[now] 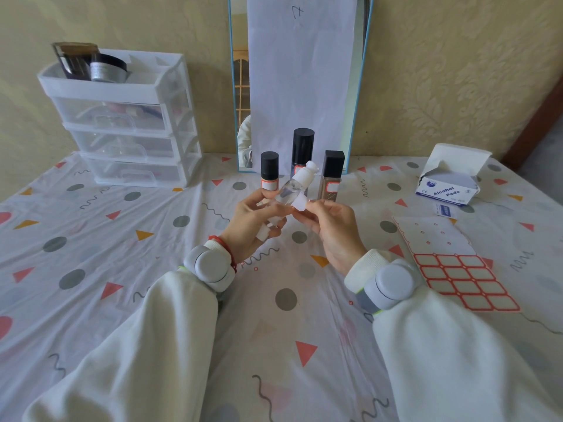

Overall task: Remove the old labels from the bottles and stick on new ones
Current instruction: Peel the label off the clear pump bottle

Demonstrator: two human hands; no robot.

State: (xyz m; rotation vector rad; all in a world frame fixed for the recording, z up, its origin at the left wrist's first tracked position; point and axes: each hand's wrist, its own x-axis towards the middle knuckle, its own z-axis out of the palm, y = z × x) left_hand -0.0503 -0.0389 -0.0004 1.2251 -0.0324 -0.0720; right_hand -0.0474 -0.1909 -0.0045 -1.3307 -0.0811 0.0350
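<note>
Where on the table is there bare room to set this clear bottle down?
Free: the wide stretch left of the left hand, in front of the drawer unit; also the cloth between the two sleeves. Crowded: behind the clear bottle, where three dark-capped bottles stand at the mirror; and the right side, with the label sheet and pad box.

Soft, even daylight is filling the scene; shadows are staying faint, and wide-angle distortion is bending the edges.
</note>
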